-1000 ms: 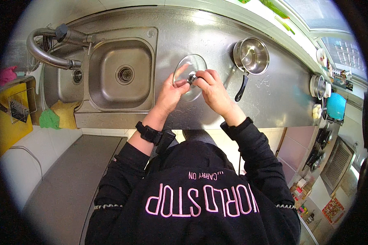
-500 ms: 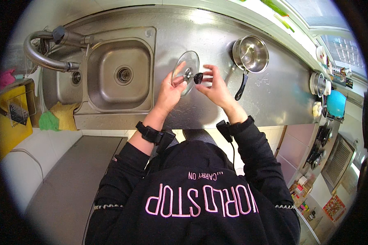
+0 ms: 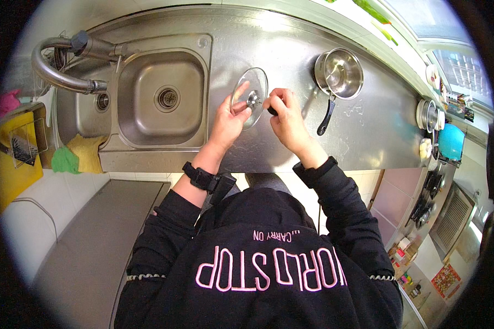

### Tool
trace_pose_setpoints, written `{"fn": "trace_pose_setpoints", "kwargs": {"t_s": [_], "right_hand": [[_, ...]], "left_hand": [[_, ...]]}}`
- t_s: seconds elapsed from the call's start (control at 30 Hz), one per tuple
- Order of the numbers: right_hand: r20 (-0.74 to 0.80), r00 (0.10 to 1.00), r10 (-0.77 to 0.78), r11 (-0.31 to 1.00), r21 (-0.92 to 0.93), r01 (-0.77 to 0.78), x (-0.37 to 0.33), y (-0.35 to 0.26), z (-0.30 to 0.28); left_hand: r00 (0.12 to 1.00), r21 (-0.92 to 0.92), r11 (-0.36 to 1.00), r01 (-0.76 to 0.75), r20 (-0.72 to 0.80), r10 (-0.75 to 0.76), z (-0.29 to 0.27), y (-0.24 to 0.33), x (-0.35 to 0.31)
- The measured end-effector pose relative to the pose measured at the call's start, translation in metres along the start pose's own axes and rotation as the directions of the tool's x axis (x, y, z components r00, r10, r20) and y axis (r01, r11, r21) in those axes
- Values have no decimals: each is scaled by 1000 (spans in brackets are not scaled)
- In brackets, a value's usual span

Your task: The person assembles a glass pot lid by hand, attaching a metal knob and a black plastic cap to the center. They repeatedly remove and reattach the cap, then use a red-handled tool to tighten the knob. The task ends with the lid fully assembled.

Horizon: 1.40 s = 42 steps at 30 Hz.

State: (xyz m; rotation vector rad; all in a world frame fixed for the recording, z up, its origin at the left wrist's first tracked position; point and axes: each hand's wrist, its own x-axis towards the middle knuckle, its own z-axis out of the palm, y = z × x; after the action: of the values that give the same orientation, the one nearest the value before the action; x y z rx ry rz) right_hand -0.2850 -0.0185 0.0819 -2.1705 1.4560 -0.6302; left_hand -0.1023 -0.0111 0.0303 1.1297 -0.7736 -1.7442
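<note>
My left hand grips a round glass pot lid by its near-left edge, and the lid stands tilted nearly on edge. At the lid's centre is a metal fitting with a small stud pointing right. My right hand is closed around a black lid knob, mostly covered by the fingers, just right of that stud. Whether knob and stud touch I cannot tell. To the right, a small steel saucepan with a black handle sits on the steel counter.
Left of my hands is a steel sink with a tap. A yellow cloth and a green cloth hang at its front edge. Bowls and a blue container stand at the far right.
My right hand's fingers have closed around the black knob and hide most of it; before, they were spread and the knob showed. The left hand and lid have hardly moved.
</note>
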Motion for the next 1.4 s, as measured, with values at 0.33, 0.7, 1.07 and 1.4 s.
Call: {"fn": "trace_pose_setpoints", "kwargs": {"t_s": [0.33,0.7,1.07,1.4], "right_hand": [[187,875,447,874,-300,-382,-23,66,19],[-124,977,171,981,116,-157,-1,-33,-41],[-130,990,54,992,122,-38,18,-89,-68],[-206,762,615,621,721,-306,-4,-52,-77]], "left_hand": [[981,-467,863,192,97,-166,-21,17,-1],[960,-490,856,166,277,-28,-7,63,-28],[934,-427,889,164,359,0,4,108,-50],[831,-574,753,321,552,67,4,128,-48]]}}
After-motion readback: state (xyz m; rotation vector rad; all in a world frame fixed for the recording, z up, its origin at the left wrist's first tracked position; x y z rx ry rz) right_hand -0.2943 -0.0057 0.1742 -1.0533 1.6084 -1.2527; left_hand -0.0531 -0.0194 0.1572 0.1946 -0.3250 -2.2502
